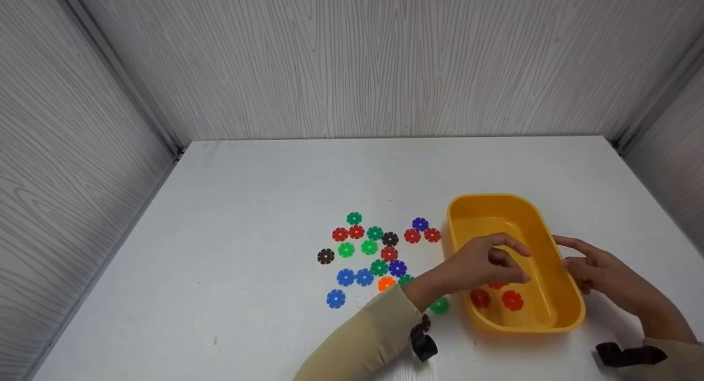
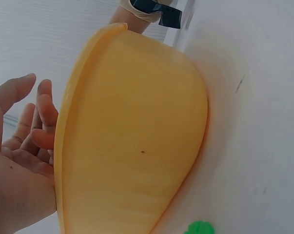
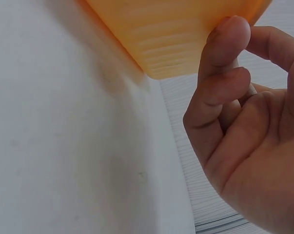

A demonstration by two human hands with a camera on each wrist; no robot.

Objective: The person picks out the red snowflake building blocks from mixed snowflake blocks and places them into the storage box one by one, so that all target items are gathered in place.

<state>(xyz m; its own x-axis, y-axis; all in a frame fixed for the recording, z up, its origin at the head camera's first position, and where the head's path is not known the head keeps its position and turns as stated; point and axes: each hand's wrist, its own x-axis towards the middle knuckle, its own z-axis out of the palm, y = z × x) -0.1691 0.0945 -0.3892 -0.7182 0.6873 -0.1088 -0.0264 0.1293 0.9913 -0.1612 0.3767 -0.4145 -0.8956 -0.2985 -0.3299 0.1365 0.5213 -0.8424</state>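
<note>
A yellow plastic basin stands on the right of the white table, with three red notched discs visible in its near end. My left hand hovers over the basin with loosely bent fingers; nothing shows in its grasp. In the left wrist view, the left palm is beside the basin's rim, its fingers over the opening. At the basin's right side, my right hand holds the rim with thumb and index finger, the other fingers curled in. The basin's wall meets those fingertips in the right wrist view.
Left of the basin, several notched discs lie flat in many colours, among them blue, green, red, black and orange. My left forearm covers part of them. Pale wood-grain panels border the table.
</note>
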